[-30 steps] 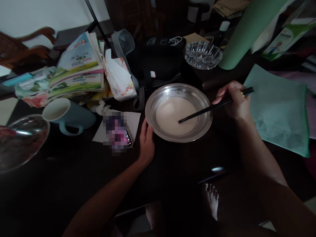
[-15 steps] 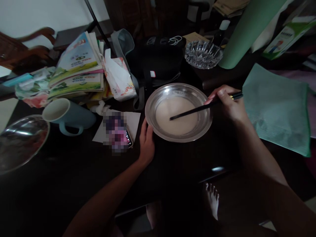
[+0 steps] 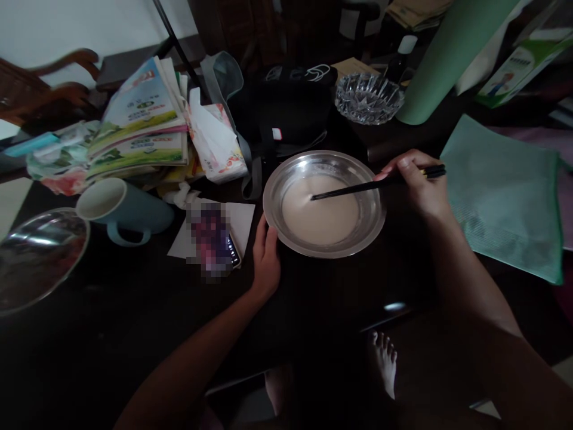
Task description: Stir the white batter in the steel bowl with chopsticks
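Observation:
A steel bowl (image 3: pixel 286 179) with pale batter (image 3: pixel 320 212) in it sits at the middle of a dark table. My left hand (image 3: pixel 265 257) rests against the bowl's near left rim, fingers curled on it. My right hand (image 3: pixel 416 182) is closed on a pair of black chopsticks (image 3: pixel 358 189). Their tips dip into the batter at the bowl's far left side.
A phone (image 3: pixel 215 242) lies on white paper left of the bowl. A blue mug (image 3: pixel 123 210), a glass lid (image 3: pixel 38 257), a stack of books (image 3: pixel 138 128), a black bag (image 3: pixel 286 113), a glass ashtray (image 3: pixel 367 98) and a green cloth (image 3: pixel 504 194) surround it. A bare foot (image 3: pixel 382 361) shows under the table.
The chopstick tips have swept across the batter from the right side toward the far left. My right hand shifted a little left. My left hand has stayed on the rim.

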Motion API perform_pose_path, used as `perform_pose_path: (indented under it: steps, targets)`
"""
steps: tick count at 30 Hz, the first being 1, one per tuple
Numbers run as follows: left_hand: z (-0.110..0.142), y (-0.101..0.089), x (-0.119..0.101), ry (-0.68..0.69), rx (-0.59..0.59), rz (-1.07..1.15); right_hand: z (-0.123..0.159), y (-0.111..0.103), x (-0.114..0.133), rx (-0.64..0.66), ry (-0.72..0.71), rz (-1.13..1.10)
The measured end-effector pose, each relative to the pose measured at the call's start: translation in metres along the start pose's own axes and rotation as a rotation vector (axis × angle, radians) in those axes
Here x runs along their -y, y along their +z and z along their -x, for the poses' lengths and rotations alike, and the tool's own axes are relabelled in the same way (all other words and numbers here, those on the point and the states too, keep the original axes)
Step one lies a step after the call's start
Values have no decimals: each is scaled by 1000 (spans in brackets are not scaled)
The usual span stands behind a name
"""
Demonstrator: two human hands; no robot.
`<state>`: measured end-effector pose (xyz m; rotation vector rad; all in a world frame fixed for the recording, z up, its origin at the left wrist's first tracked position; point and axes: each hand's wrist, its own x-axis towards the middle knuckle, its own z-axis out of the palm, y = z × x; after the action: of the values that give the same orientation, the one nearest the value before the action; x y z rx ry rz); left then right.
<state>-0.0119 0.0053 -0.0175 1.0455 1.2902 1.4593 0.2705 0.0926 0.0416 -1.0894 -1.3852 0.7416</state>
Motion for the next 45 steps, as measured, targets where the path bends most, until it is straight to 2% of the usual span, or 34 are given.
perform_pose_path:
  steps: [2, 4, 9, 10, 14, 16, 20, 22, 26, 28, 31, 33, 34, 35, 37, 40, 42, 45]
  targets:
    - [0, 0, 0, 1, 4, -2, -2, -2, -1, -111, -26, -49]
    - [0, 0, 0, 2, 2, -7, -3, -3, -2, -156, -19, -114]
    - [0, 0, 1, 1, -12, -6, 2, 1, 3, 77, 63, -78]
    - [0, 0, 1, 1, -11, -5, 2, 1, 3, 86, 58, -55]
    - [0, 0, 0, -1, -3, -3, -3, -2, -2, -117, -1, -47]
    - [0, 0, 0, -2, -1, -3, -4, -3, -4, -157, -5, -85]
    - [0, 0, 0, 0, -3, -6, 1, 0, 0, 41, 62, -91]
    - [0, -1, 0, -6, -8, -14, 1, 0, 1, 77, 54, -43]
    - [0, 0, 1, -11, -2, -11, -5, -5, -4, -143, -22, -59]
    - [0, 0, 1, -6, 2, -5, -6, -6, -6, -182, -38, -123]
    - [0, 0, 1, -3, 7, 6, -2, -3, -4, -17, 37, -168]
    - [0, 0, 0, -3, 10, 11, 2, 0, -2, 103, 62, -123]
    - [0, 0, 0, -2, 8, 10, 2, 0, -1, 121, 51, -85]
    - [0, 0, 0, 0, 5, 7, 2, 0, -1, 103, 30, -51]
    - [0, 0, 0, 5, -3, 1, -1, -1, -2, -14, -19, -38]
    - [0, 0, 1, 10, -4, 3, -6, -4, -5, -161, -56, -137]
    - [0, -1, 2, 9, -1, 8, -4, -4, -5, -112, -30, -169]
    - [0, -1, 2, 5, -1, 13, 1, 0, -2, 73, 37, -130]
